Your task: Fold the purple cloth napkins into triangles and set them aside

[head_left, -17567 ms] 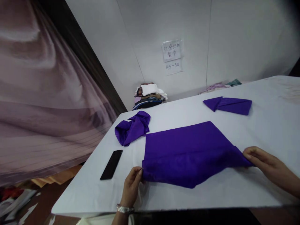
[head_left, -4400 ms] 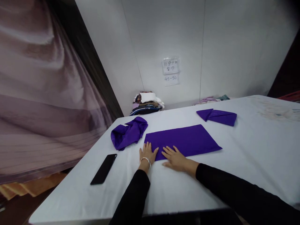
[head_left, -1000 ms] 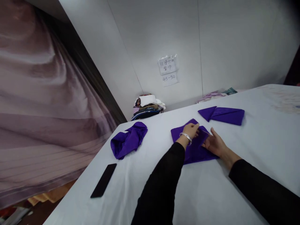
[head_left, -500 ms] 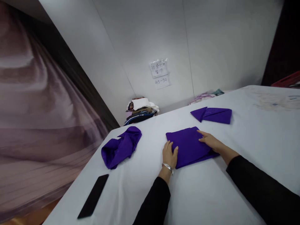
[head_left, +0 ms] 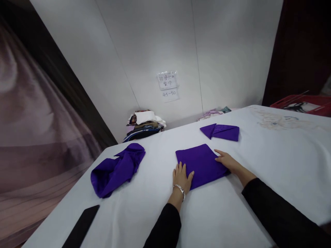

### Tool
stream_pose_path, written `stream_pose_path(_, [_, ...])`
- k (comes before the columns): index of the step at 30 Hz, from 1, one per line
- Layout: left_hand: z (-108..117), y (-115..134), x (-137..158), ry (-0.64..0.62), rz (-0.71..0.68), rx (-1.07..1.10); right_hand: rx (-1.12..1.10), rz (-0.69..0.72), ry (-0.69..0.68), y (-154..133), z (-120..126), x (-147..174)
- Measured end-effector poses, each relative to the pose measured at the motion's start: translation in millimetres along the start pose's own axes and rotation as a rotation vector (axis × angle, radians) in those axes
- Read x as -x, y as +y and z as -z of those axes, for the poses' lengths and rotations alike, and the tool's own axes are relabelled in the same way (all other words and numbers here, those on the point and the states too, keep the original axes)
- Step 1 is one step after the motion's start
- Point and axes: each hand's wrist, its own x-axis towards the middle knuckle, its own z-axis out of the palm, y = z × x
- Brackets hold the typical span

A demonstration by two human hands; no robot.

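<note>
A purple cloth napkin point(head_left: 200, 163), folded into a rough square, lies flat on the white-covered table point(head_left: 207, 220). Spread fingers of my left hand point(head_left: 182, 177) rest on its left edge, with a silver bracelet at the wrist. Along the right edge, my right hand point(head_left: 227, 161) touches the napkin with its fingers stretched out and apart. Farther back lies another purple napkin point(head_left: 224, 132), folded into a strip with a pointed left end. To the left, a crumpled purple napkin point(head_left: 119, 168) sits in a loose heap.
A flat black rectangular object point(head_left: 81, 225) lies at the table's front left. Behind the far edge are a stack of folded cloths point(head_left: 144, 124) and more fabric point(head_left: 213, 113). A handwritten sign point(head_left: 168, 84) hangs on the wall; a red basket point(head_left: 320, 103) stands far right.
The view has shifted, and more of the red basket shows. The napkin's right edge, uneven before, now lies more squarely aligned under my right hand. My left hand stays on the left edge.
</note>
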Motion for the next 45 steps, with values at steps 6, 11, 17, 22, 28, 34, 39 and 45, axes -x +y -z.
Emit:
stream_pose_path(6, [0,2,-3,0.006,-0.007,0.015,0.057,0.035,0.049,-3,-3,-19])
stream_pose_path(11, [0,3,-5,-0.017,-0.006,-0.027,0.264,0.107,0.183,3,0,-34])
stream_pose_path(17, [-3,2,-6,-0.03,-0.031,-0.068,0.41,0.132,0.257,11,4,-38])
stream_pose_path(22, [-4,-1,-6,-0.005,-0.028,-0.021,0.486,0.162,0.275,10,4,-35])
stream_pose_path(28, [1,2,2,0.083,-0.073,0.028,0.539,0.186,0.258,9,3,-33])
stream_pose_path(34, [-2,5,10,-0.043,-0.095,-0.018,0.75,0.208,0.232,7,8,-27])
stream_pose_path(39, [-3,7,9,-0.067,-0.082,-0.044,0.928,0.405,0.252,-1,3,-17])
stream_pose_path(45, [5,14,24,0.031,-0.168,-0.028,0.76,0.684,-0.216,-37,-65,19])
